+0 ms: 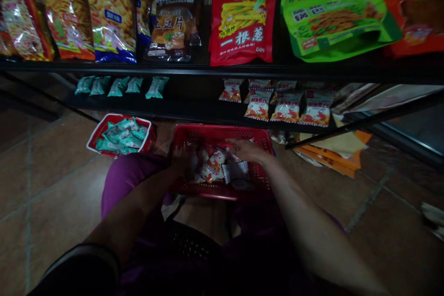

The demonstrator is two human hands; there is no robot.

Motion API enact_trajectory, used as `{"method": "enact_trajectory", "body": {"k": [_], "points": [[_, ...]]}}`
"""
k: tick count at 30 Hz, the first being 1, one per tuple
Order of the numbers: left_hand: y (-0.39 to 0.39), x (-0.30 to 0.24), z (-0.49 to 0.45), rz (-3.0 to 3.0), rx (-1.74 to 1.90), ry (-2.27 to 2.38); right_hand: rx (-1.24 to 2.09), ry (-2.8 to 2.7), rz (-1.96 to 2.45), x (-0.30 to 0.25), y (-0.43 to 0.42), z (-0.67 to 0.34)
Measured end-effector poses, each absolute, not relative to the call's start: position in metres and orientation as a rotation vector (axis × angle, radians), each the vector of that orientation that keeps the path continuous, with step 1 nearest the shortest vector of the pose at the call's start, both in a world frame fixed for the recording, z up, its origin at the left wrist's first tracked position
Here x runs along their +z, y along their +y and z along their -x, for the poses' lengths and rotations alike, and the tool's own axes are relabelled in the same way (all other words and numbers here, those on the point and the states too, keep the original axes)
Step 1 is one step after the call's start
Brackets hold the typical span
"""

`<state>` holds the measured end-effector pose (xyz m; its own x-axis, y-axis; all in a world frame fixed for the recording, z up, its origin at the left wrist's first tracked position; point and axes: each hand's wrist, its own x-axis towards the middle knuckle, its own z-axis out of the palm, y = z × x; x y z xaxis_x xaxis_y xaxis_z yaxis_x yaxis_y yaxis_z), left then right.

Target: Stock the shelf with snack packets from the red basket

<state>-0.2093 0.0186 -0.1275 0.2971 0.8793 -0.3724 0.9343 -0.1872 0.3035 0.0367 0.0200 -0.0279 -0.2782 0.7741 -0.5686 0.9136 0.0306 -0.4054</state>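
Observation:
A red plastic basket [222, 194] stands between my knees with several small white-and-orange snack packets [212, 166] lying in it. My left hand [183, 159] reaches in at the basket's left side; its fingers are smeared by motion beside a blurred packet, so any hold is unclear. Over the right part of the basket, my right hand [244, 149] has its fingers stretched leftward above the packets, seemingly around nothing. Similar snack packets [258, 104] stand grouped on the lower shelf's right half.
A smaller red basket with a white rim [90, 143] holds teal packets [125, 134] on the tiled floor. More teal packets [157, 87] line the lower black shelf [194, 101]. Large snack bags [243, 18] fill the upper shelf. Flattened orange packaging [329, 155] lies right.

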Motion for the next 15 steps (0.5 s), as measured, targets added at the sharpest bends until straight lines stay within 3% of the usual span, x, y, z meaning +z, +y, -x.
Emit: {"method": "enact_trajectory", "body": {"k": [5, 8, 11, 15], "points": [[0.051, -0.086, 0.214, -1.802, 0.048, 1.522, -1.268, 2.186, -1.905, -0.037, 0.009, -0.036], [0.061, -0.063, 0.216, -1.587, 0.159, 1.336, -1.741, 2.237, -2.019, -0.034, 0.002, -0.033], [0.059, -0.049, 0.216, -0.988, 0.331, 1.130, -2.258, 2.109, -2.097, -0.030, -0.001, -0.029], [0.058, -0.042, 0.204, -0.809, 0.285, 1.096, -2.659, 1.837, -2.304, -0.026, 0.002, -0.026]]}}
